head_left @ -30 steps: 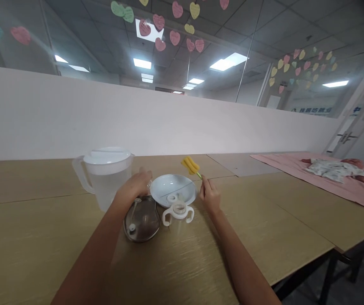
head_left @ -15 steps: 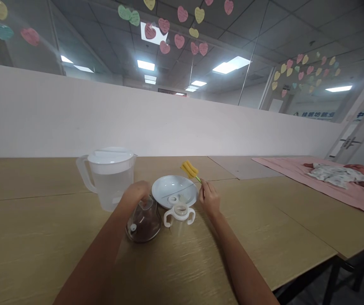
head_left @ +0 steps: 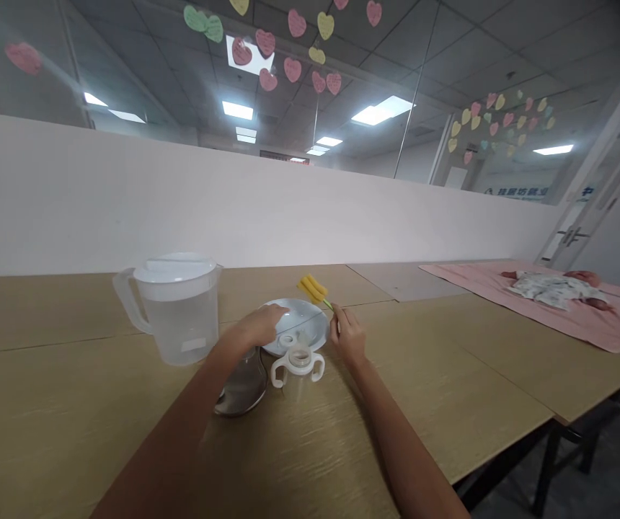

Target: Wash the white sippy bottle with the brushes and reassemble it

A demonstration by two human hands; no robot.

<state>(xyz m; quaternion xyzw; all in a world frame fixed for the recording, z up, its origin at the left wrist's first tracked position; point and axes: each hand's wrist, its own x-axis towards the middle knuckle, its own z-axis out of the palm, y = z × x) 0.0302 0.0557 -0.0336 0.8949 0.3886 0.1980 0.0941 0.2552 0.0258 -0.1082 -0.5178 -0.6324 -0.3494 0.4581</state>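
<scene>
Apparently reaching step: left hand (head_left: 261, 326) over left side of bowl (head_left: 302, 310), hold unclear; right hand (head_left: 349, 335) grips yellow sponge brush (head_left: 313, 288) near bowl's far rim. Two-handled bottle (head_left: 298, 369) nearer, on bench (head_left: 450, 389). Next move likely calls for precise reach.

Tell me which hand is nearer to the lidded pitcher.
Left. The left hand is to the right of the lidded pitcher, at the bowl's left edge; the right hand is farther off, by the bowl's right side, holding the yellow sponge brush.
</scene>
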